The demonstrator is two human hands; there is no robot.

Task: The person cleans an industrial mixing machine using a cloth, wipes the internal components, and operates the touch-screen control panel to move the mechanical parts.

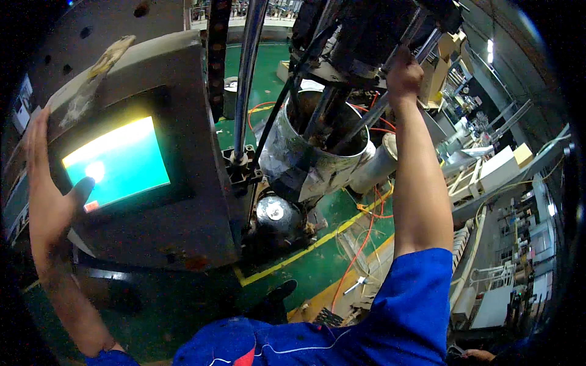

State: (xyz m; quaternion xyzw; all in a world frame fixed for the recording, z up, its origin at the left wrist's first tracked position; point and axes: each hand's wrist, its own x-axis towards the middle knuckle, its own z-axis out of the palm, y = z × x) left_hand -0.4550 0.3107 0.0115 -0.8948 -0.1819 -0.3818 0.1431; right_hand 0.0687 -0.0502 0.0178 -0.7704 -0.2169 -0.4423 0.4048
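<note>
My left hand (52,195) spreads over a dark control box (171,235), its fingers along the left edge and its thumb on the lit teal touchscreen (131,155). My right hand (404,76), raised at the upper right, is closed round a metal rod (415,27) on a dark machine head (342,52). Below that head stands a large, stained cylindrical pot (293,177) with dark shafts reaching into it. A polished vertical column (249,73) rises between the control box and the pot.
Green floor with a yellow line (293,256), orange hoses (369,238) and a pale pipe (369,171) lie around the pot. A round dark base (271,222) sits below it. Benches and boxes (500,168) fill the right side. Another person's hand (479,355) shows at the lower right.
</note>
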